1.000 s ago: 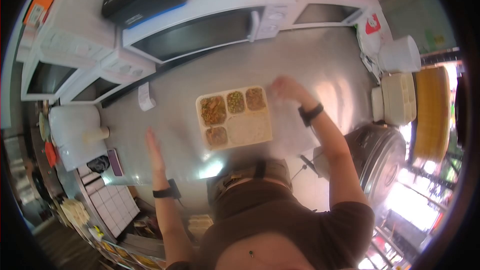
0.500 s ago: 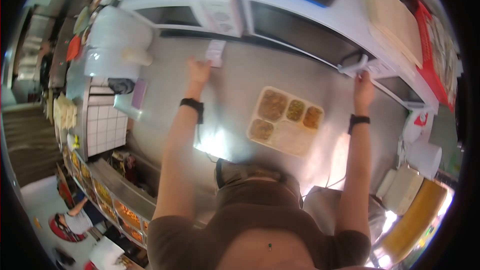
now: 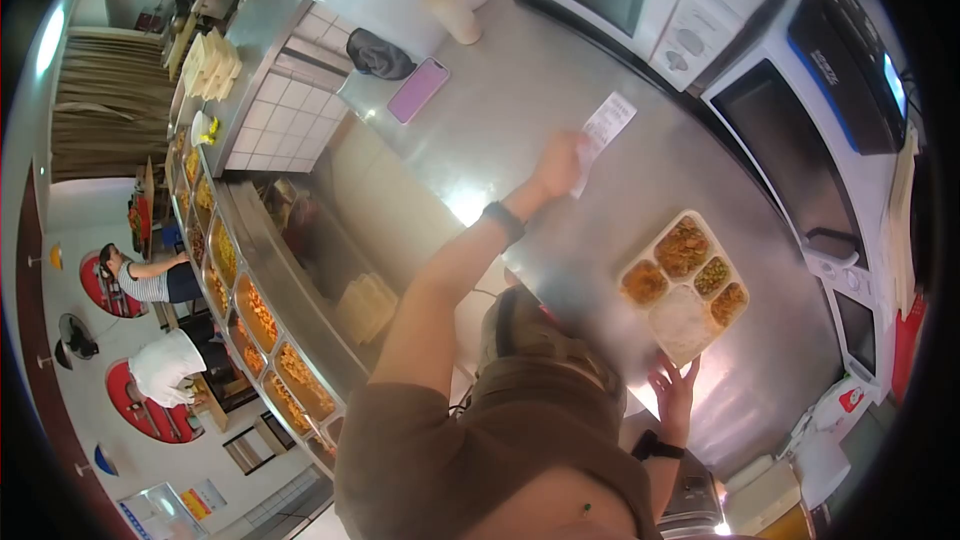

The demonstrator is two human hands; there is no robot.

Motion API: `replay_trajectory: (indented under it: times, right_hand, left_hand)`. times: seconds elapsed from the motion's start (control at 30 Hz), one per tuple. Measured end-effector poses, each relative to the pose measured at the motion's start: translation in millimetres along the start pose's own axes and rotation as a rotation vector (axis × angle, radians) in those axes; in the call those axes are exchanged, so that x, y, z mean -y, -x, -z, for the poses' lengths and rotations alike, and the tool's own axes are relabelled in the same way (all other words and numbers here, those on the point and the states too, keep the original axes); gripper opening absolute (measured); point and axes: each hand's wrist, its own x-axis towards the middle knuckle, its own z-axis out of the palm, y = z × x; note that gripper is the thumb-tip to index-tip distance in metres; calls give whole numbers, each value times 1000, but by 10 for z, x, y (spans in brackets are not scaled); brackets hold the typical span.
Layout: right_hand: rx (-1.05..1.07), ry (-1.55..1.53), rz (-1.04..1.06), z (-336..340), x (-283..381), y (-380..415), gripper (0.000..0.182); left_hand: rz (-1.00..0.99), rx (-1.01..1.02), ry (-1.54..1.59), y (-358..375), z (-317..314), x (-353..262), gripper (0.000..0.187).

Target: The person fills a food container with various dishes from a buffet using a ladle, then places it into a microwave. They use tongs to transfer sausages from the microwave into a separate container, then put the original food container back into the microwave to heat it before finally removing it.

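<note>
My left hand point(image 3: 559, 166) is closed on a white printed receipt point(image 3: 610, 121), which sticks out past the fingers over the steel counter point(image 3: 520, 80). At the near edge of a divided meal tray point(image 3: 682, 331), my right hand point(image 3: 675, 388) has its fingers spread, fingertips right at the tray's corner. The tray lies flat, with several food portions in its smaller compartments and white rice in the large one. Dark bands circle both wrists.
Microwaves point(image 3: 790, 155) line the counter's far side, a black device point(image 3: 850, 65) on top. A purple phone point(image 3: 419, 90), dark cloth point(image 3: 380, 55) and pale bottle point(image 3: 453, 15) sit at the left. Food pans point(image 3: 255, 310) run along the left; two people stand beyond.
My left hand has picked up the receipt from the counter. My right hand has left the microwave handle and come down to the tray. The view has swung left.
</note>
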Motion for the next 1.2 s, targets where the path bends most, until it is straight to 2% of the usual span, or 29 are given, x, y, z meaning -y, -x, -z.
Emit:
replay_trajectory:
  times: [0.07,0.1,0.17,0.2,0.23,0.3,0.33,0.4,0.43,0.5,0.53,0.57,0.63,0.77,0.83,0.87,0.93,1.0,1.03,1.07,1.1,1.13,1.2]
  right_hand:
    - [-344,-2,178,-167,-178,-124,72]
    - [-349,0,176,-251,-157,-154,72]
    - [-615,-432,120,-395,-108,-210,51]
    - [-632,-406,116,-319,-183,-246,41]
    - [-649,-414,108,-153,-274,-266,41]
    - [-507,327,384,8,-443,-213,52]
    - [-523,329,371,-176,-405,-152,52]
    - [-528,-370,288,-815,-78,-31,46]
    - [-548,-365,281,-878,-124,-8,46]
    - [-385,-647,280,-965,-253,9,39]
    - [-267,-693,306,-1021,-327,-22,36]
    - [-289,-692,296,-1200,-275,-47,36]
    - [-519,-499,284,-1697,-117,-212,39]
    - [-541,-503,321,-1700,-194,-456,48]
    - [-578,-286,309,-1768,-156,-535,51]
    - [-581,-292,308,-1776,-104,-533,51]
    - [-618,-31,-40,-1858,166,-416,47]
    - [-685,248,-192,-1262,223,-272,60]
    - [-630,427,-94,-680,154,-108,60]
    - [-588,474,-20,-483,413,95,62]
    - [-498,289,218,-4,586,287,64]
    - [-505,332,286,138,886,406,65]
    - [-603,703,300,143,1626,464,66]
  left_hand:
    - [-3,44,45,269,77,84,50]
    - [13,108,76,414,123,110,53]
    - [33,187,113,676,212,170,56]
    - [45,264,116,788,261,178,59]
    - [53,342,117,875,324,201,61]
    - [60,388,175,1051,382,227,62]
    - [67,409,232,1122,374,206,63]
    - [79,448,306,1199,388,124,64]
    - [89,469,368,1200,381,70,65]
    - [100,546,390,1168,325,-13,67]
    - [104,607,397,1165,288,-77,68]
    - [115,624,409,1151,257,-174,68]
    - [-5,649,446,1099,207,-295,69]
    - [50,642,412,1183,122,-316,68]
    - [128,791,411,1089,292,-328,64]
    - [127,796,407,1119,299,-279,64]
    - [44,729,416,1192,313,-179,56]
    - [-4,733,364,1188,480,-34,51]
    - [-52,735,315,1166,645,65,47]
    - [16,737,395,1064,913,88,42]
    - [-56,628,328,1067,1023,235,41]
    - [-126,514,262,1068,1113,373,40]
    - [67,431,257,996,1430,527,37]
